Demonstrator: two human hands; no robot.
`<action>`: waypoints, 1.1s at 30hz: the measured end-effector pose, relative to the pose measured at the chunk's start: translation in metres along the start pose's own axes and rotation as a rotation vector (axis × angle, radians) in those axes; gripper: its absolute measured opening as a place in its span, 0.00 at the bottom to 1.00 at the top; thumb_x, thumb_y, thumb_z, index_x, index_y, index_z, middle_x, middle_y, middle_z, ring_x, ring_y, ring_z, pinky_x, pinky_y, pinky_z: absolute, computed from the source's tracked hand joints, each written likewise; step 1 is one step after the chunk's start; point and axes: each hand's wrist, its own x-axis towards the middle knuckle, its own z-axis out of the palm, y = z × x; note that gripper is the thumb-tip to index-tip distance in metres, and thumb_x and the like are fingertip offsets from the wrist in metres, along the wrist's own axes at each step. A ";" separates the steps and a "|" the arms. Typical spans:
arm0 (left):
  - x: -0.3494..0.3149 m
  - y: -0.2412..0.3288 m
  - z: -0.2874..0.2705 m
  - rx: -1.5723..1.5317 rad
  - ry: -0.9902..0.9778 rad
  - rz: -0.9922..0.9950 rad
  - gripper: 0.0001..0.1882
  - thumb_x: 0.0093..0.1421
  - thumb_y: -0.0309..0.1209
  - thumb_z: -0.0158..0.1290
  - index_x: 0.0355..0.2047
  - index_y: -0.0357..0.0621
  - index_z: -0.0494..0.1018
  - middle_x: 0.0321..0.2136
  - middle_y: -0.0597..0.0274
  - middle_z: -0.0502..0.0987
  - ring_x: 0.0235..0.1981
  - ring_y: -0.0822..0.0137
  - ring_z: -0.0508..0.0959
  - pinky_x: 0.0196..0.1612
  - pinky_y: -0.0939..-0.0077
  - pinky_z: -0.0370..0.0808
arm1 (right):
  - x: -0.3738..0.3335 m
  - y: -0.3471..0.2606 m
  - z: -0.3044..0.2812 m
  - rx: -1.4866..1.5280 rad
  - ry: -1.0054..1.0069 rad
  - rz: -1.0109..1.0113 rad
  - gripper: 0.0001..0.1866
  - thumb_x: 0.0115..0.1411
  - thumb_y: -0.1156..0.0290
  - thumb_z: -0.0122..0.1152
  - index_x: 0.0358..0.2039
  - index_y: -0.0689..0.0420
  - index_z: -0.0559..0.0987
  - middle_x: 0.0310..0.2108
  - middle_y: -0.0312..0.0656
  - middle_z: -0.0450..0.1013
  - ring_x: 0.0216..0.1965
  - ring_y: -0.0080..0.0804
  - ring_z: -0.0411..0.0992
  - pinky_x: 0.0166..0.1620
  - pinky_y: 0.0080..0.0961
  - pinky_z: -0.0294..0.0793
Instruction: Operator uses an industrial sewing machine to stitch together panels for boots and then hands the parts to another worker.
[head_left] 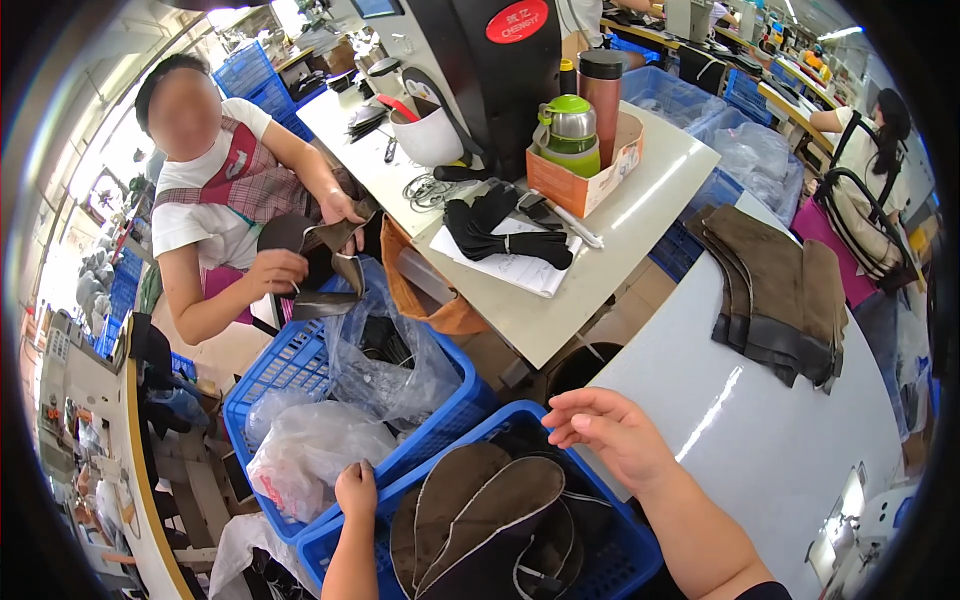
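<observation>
My left hand (357, 490) is closed, over the rims where two blue baskets meet; whatever its fingers hold, if anything, is hidden. My right hand (612, 435) is raised above the right edge of the near blue basket (622, 520), fingers slightly curved and apart, with nothing in it. In that basket lie several brown, sole-shaped fabric pieces (480, 510) with pale edges, and darker pieces beside them. The far blue basket (275, 365) contains clear and white plastic bags (320, 445) and dark pieces.
Across from me a co-worker (225, 190) handles dark cut pieces (325, 240). On the beige table (640, 230) are black straps (505, 235), paper and a box (600, 165) of bottles. Stacked brown pieces (770, 290) lie on the white table (690, 400) at right.
</observation>
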 end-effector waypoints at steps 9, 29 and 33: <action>-0.001 -0.006 0.004 0.033 0.003 0.006 0.20 0.62 0.39 0.47 0.22 0.33 0.74 0.25 0.42 0.75 0.29 0.42 0.75 0.34 0.51 0.69 | 0.000 -0.001 0.000 -0.056 -0.012 0.011 0.13 0.64 0.73 0.52 0.47 0.63 0.76 0.43 0.44 0.76 0.42 0.29 0.75 0.48 0.27 0.73; 0.115 0.082 -0.003 -1.004 -0.040 -0.275 0.33 0.62 0.54 0.49 0.55 0.37 0.66 0.46 0.53 0.74 0.44 0.59 0.76 0.45 0.64 0.71 | 0.010 0.012 -0.008 -0.077 -0.068 -0.032 0.15 0.65 0.69 0.53 0.50 0.60 0.74 0.43 0.40 0.76 0.41 0.23 0.73 0.45 0.22 0.72; 0.151 0.131 -0.024 -1.365 0.001 -0.364 0.49 0.58 0.62 0.49 0.66 0.37 0.49 0.63 0.47 0.58 0.63 0.53 0.62 0.61 0.58 0.61 | 0.010 0.009 -0.005 -0.076 -0.078 -0.004 0.14 0.65 0.68 0.53 0.49 0.60 0.75 0.42 0.40 0.76 0.41 0.23 0.73 0.45 0.22 0.72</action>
